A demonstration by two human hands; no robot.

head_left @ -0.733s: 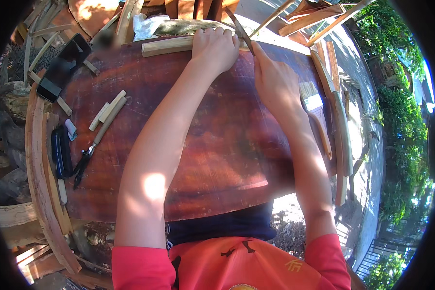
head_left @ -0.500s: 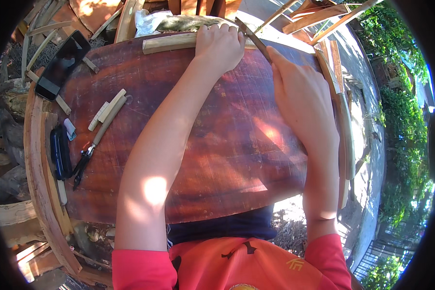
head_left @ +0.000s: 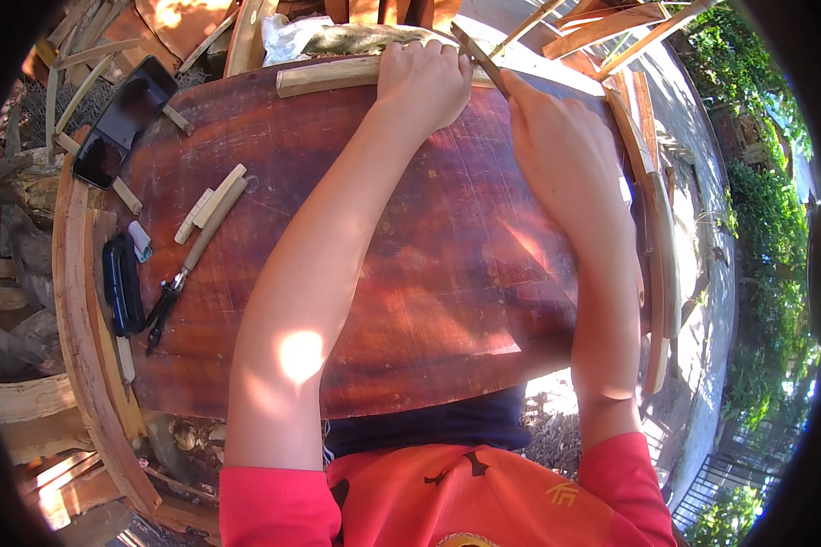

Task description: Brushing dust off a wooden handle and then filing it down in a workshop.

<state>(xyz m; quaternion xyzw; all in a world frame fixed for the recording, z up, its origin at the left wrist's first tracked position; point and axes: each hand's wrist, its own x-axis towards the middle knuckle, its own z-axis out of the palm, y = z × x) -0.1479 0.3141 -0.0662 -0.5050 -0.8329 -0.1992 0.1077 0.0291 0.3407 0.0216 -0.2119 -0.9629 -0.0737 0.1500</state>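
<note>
At the far edge of the dark red tabletop (head_left: 465, 301), my left hand (head_left: 424, 87) is closed over a pale wooden strip (head_left: 328, 77), pressing it down. My right hand (head_left: 566, 150) is closed on a tool with a long, narrow metal blade (head_left: 479, 56); its handle is hidden in the palm. The blade slants across the far edge, just right of my left fingers. Whether it touches the strip cannot be told. Its index finger lies along the blade.
Left on the table lie short pale wood pieces (head_left: 194, 216), a wooden-handled tool with a black end (head_left: 167, 305) and a dark blue case (head_left: 121, 283). A phone (head_left: 126, 118) leans at the back left. Wooden strips (head_left: 666, 246) line the right edge. Scrap wood surrounds the table.
My right hand and the blade have slid slightly away from me, and the hand slightly left. My left hand stays on the strip. The whole view has shifted a little.
</note>
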